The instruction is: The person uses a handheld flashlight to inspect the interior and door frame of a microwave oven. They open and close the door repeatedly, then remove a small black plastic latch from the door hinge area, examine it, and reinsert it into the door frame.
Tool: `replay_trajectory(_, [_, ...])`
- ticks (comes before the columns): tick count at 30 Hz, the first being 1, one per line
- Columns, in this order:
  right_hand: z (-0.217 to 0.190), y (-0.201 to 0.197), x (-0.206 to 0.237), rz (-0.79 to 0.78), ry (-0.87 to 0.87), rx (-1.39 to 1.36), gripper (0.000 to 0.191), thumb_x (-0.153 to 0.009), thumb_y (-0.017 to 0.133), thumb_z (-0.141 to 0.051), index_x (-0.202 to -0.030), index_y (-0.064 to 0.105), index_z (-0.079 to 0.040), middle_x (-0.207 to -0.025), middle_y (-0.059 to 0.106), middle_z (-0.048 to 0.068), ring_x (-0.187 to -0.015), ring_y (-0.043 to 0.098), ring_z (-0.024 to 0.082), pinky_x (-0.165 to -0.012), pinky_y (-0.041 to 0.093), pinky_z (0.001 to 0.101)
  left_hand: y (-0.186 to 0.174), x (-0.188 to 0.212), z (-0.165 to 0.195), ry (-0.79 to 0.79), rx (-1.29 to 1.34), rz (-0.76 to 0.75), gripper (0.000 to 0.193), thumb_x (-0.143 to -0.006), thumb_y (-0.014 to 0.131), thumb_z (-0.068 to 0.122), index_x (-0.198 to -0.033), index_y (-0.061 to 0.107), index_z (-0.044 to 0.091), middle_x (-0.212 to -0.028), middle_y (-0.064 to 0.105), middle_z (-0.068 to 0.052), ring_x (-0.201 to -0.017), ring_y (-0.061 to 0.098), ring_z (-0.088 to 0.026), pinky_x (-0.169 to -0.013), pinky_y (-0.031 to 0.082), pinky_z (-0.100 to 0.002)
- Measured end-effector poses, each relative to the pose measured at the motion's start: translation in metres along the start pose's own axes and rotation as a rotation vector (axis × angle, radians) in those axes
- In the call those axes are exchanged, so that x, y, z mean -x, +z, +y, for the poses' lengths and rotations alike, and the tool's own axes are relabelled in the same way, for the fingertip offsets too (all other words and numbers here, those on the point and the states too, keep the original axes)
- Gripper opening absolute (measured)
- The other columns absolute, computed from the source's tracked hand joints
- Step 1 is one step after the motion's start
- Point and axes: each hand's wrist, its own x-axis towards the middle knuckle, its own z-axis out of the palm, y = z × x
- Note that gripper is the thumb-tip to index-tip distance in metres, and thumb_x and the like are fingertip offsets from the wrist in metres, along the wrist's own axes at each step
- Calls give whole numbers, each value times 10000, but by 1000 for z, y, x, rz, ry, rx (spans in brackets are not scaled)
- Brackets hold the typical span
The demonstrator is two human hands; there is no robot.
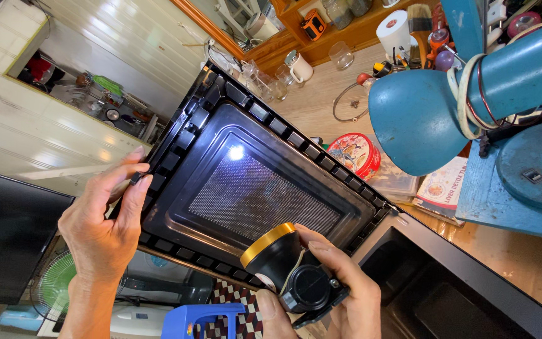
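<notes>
Far left of the microwave door (252, 188): a dark flat screen (10, 238), a green fan (54, 282) beneath it, white wall panels above. Left hand (105, 226) clamped on the door's left edge, fingers (136, 188) curled over the black frame, thumb behind; grip closed on the door. Door itself swung open and held tilted, long axis running from upper left down to lower right, mesh window facing the camera with a bright spot of light on its upper left part. Just below the door's lower edge: a blue plastic handle (199, 317), partly out of view. Right hand (321, 295) directly under the door's lower right part, wrapped tight round a black torch (286, 267) with a gold ring, its head pointing up and left at the mesh; grip shut on the torch. Left hand in contact with the door, right hand near but apart from it. Right of the door: the dark microwave body (446, 295) on a wooden surface (522, 257), a round red tin (354, 154), and a blue desk lamp (428, 119) above. Beyond, glass jars (340, 55) and a white mug (299, 66) by a shelf.
</notes>
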Motion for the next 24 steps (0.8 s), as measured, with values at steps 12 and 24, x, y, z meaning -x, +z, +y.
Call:
replay_trajectory(12, [-5,28,15,172,-39,-66,611,-791,820,-2,-1262,436,66,-1368,574,355,-1306,653,388,-1040,560,467,3,5,1,74,-41,18,162,-1025,782,-8,-1168,710,17,-1246,739,-130,-1164,736,-207,-975,597,-273])
replay_trajectory(24, [-6,13,-1,58,76,91,606,-670,855,-9,-1166,519,87,-1314,621,320,-1262,661,350,-1042,520,459,-32,-48,33,150,-9,-265,320,-951,642,64,-1272,640,58,-1277,709,-150,-1141,715,-262,-743,566,-311])
